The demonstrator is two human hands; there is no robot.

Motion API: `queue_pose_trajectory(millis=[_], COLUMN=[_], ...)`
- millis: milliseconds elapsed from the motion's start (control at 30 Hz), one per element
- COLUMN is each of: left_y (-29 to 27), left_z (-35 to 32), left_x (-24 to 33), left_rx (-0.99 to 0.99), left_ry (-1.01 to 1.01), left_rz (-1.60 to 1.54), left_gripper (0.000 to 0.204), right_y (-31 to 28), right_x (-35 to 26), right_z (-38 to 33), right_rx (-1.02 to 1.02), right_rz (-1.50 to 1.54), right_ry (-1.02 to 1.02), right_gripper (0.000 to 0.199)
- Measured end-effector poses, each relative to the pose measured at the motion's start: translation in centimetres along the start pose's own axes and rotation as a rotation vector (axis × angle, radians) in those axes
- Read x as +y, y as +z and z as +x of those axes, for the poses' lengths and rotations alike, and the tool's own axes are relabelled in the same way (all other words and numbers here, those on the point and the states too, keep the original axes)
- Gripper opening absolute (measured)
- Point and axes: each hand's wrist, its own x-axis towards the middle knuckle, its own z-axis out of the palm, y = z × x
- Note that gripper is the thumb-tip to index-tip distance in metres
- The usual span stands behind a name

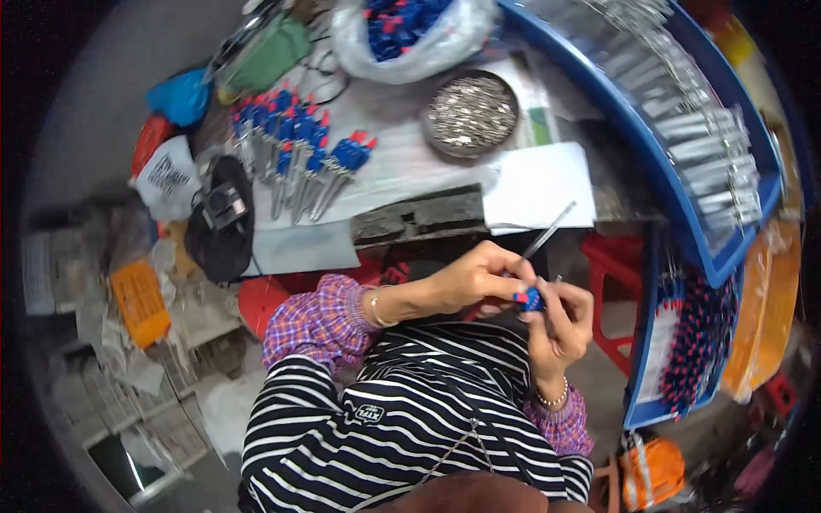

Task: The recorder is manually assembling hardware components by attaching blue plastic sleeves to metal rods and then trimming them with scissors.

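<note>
In front of my body, at the table's near edge, my left hand (pixel 481 278) and my right hand (pixel 560 323) are brought together. Between their fingertips is a small blue plastic piece (pixel 533 299) with a red tip, which both hands pinch. A thin metal shaft (pixel 550 229) sticks up and to the right from between the fingers; how it joins the blue piece is hidden. On the table to the left lie several metal-shafted pieces (pixel 295 154) with blue bodies and red ends.
A round bowl (pixel 432 141) of small metal parts stands by white paper (pixel 539 188). Behind is a plastic bag (pixel 351 47) of blue and red parts. At right, a blue tray (pixel 701 239) carries metal pieces; a lower bin (pixel 637 402) holds blue-and-red ones. A red stool (pixel 609 299) stands below.
</note>
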Motion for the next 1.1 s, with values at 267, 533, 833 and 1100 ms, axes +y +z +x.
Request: queue_pose_trajectory(millis=[267,533,833,1100], left_y=[0.1,-1.0,-1.6,-1.4], left_z=[-0.1,-0.2,-0.7,-0.5], left_x=[-0.4,-0.8,-0.4,0.8], left_rx=[0.037,0.072,-0.053,-0.102], left_ry=[0.046,0.298,0.055,-0.161], left_rz=[0.042,0.264,-0.075,-0.273], left_gripper=[0.016,0.013,0.014,0.019], right_y=[0.0,0.8,0.5,0.3], right_x=[-0.5,0.0,-0.8,-0.8], right_z=[0.1,0.2,1.0,1.5], right_rx=[-0.076,-0.063,-0.105,-0.031], right_rz=[0.124,0.259,0.126,0.06], right_ry=[0.179,0.274,0.132,-0.28], right_gripper=[0.031,0.032,0.036,0.033])
